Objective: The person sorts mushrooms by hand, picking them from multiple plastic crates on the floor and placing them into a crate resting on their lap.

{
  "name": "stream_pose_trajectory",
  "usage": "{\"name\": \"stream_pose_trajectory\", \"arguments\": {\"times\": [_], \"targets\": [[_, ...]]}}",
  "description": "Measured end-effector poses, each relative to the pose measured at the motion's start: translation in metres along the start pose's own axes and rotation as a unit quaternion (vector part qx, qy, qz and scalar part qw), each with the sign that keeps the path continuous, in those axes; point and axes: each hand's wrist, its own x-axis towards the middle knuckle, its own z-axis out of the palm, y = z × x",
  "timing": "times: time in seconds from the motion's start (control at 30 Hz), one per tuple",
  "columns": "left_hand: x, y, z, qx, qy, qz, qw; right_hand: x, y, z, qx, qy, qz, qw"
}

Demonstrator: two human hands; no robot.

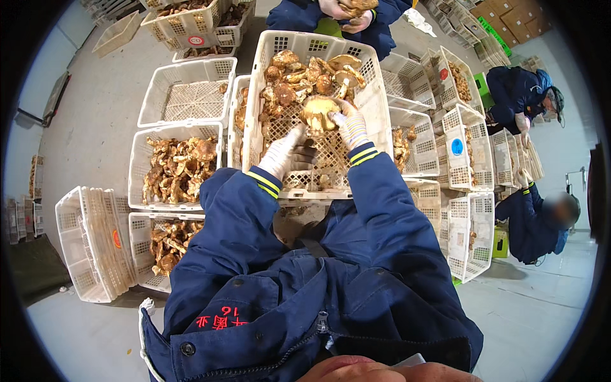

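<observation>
In front of me stands a white plastic crate (382, 121) with a lattice floor, brown mushrooms (289, 83) heaped in its far part. Above its near half, my right hand (351, 125), in a pale glove, grips a large mushroom (320, 114) with a yellowish-tan surface turned up. The thumb and fingers close on the mushroom's right side. My left hand (285, 155), also gloved, is just below and left of that mushroom. Its thumb stands apart from its darkened fingers, and nothing shows between them.
Crates of mushrooms (181, 169) stand at the left, beside a stack of nested crates (95, 245). An unfilled crate (191, 95) lies beyond them. More crates (468, 149) line the right side. One co-worker (375, 32) sits opposite; others (538, 219) work at the right.
</observation>
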Motion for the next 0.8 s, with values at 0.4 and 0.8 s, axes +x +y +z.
{"name": "stream_pose_trajectory", "arguments": {"times": [0.4,0.8], "targets": [[-0.02,0.001,0.012,0.395,0.156,0.36,0.831,-0.061,-0.018,0.032,-0.137,0.001,-0.073,0.988],[-0.038,0.014,0.021,0.507,0.183,0.293,0.79,-0.042,-0.005,0.043,0.116,0.059,0.009,0.991]]}}
